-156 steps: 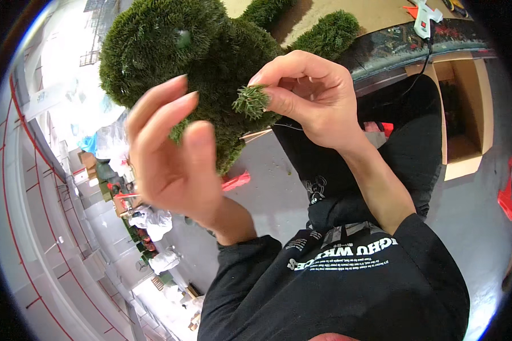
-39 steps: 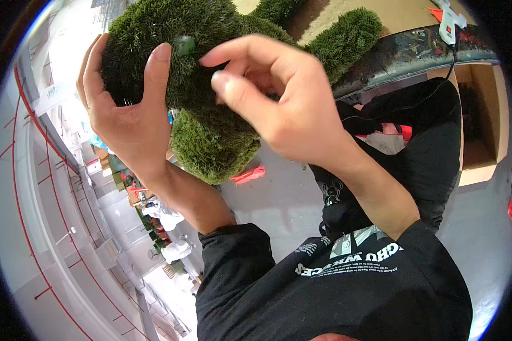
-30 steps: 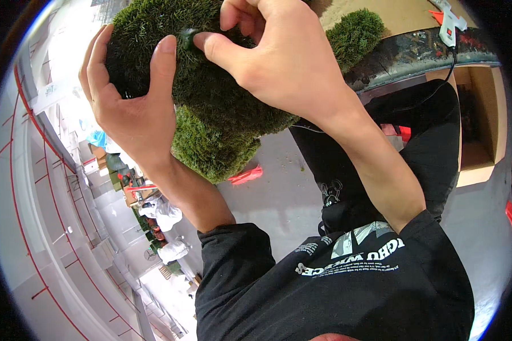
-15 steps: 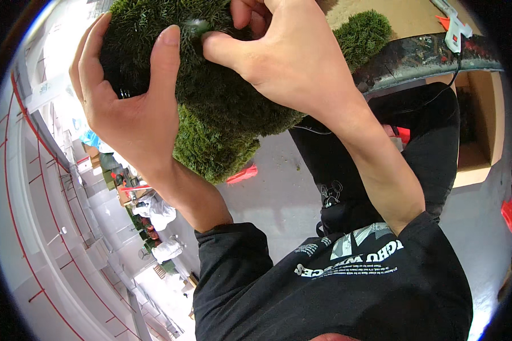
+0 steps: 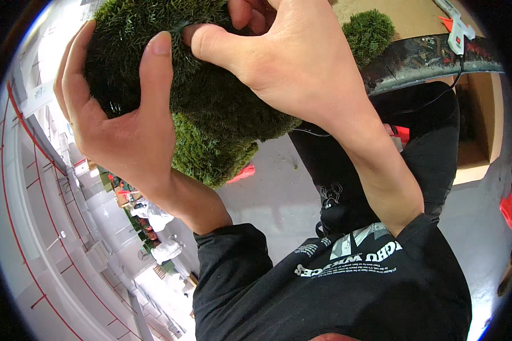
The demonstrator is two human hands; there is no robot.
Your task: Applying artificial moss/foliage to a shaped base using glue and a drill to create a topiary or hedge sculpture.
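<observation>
A dark green clump of artificial foliage [image 5: 133,34] fills the top of the view. My left hand [image 5: 125,125] grips it from the left, fingers round its outer side and thumb on its front. Over its right side lies my right hand [image 5: 290,62], thumb pressed into the leaves near my left thumb, other fingers curled and partly cut off by the top edge. Whether anything small sits under the right thumb cannot be seen. Below, a lighter green foliage clump [image 5: 210,153] hangs against the darker mass.
Another small foliage clump [image 5: 368,35] rests on the brown tabletop [image 5: 412,17], beside its dark worn edge. A white corded tool, like a glue gun [image 5: 459,38], lies at that edge. An open cardboard box [image 5: 486,119] stands below. A red scrap [image 5: 509,216] lies at right.
Both hands and the foliage have shifted slightly left. My right thumb has moved left into the leaves; a pale shiny spot beside it earlier no longer shows.
</observation>
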